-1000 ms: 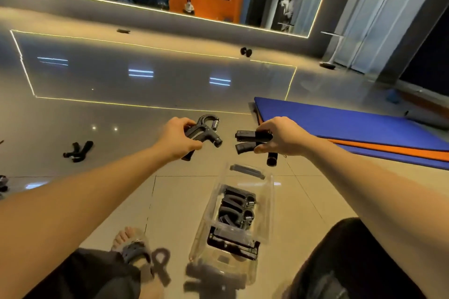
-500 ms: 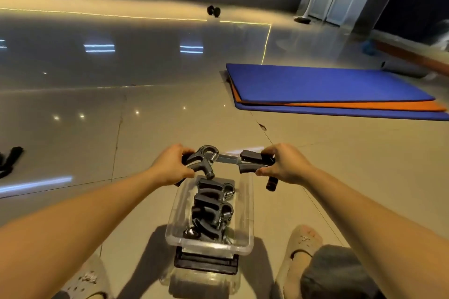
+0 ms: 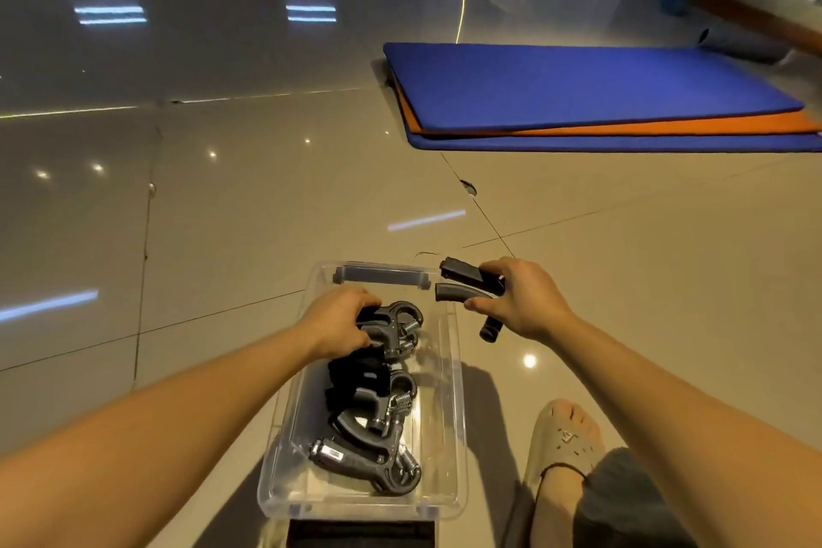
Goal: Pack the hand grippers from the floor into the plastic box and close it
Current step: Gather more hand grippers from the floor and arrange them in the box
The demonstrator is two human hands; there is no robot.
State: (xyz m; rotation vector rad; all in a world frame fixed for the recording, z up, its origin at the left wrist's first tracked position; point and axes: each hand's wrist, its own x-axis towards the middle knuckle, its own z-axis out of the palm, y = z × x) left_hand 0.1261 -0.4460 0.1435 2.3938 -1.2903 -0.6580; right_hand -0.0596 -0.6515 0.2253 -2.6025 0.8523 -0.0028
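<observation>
A clear plastic box (image 3: 449, 414) sits open on the tiled floor between my feet. Several black hand grippers (image 3: 369, 427) with steel springs lie stacked inside it. My left hand (image 3: 338, 325) is down inside the far end of the box, gripping another black hand gripper (image 3: 396, 327) that rests on the pile. My right hand (image 3: 518, 298) hovers just beyond the box's far right corner and holds a second black hand gripper (image 3: 462, 283) by its handles, above the floor.
A black clip (image 3: 360, 532) shows at the box's near end and a grey latch (image 3: 382, 274) at its far end. Blue and orange mats (image 3: 600, 98) lie stacked to the far right. My sandalled foot (image 3: 565, 436) stands right of the box.
My view has tilted down towards the box. My left hand has lowered its hand gripper into the box. My right hand has come lower, still holding its hand gripper.
</observation>
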